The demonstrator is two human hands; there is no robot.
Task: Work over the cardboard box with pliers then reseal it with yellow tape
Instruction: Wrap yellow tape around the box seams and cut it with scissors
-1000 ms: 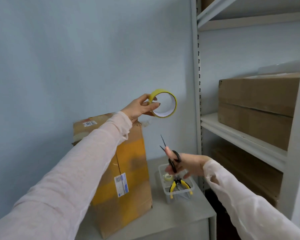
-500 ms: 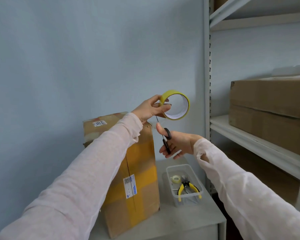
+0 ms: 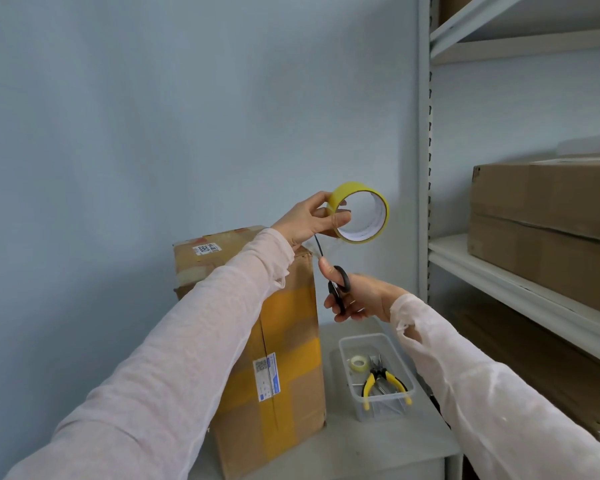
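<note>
A tall cardboard box (image 3: 284, 341) with yellow tape bands and white labels stands on a grey cabinet top (image 3: 378, 441). My left hand (image 3: 309, 218) holds a roll of yellow tape (image 3: 361, 216) up above the box's top right corner. A short stretch of tape hangs from the roll toward the box. My right hand (image 3: 357, 296) grips black-handled scissors (image 3: 336, 282) just below the roll, their blades pointing up at the hanging tape. Yellow-handled pliers (image 3: 383, 381) lie in a clear plastic tub (image 3: 378, 407) to the right of the box.
A small roll of clear tape (image 3: 358, 362) also sits in the tub. A metal shelving unit (image 3: 426, 168) stands at the right with large cardboard boxes (image 3: 548, 216) on its shelves. A pale blue wall (image 3: 187, 116) is behind the box.
My right hand rose from the tub with the scissors and brought the blades up under the tape roll. My left hand kept the roll raised above the box.
</note>
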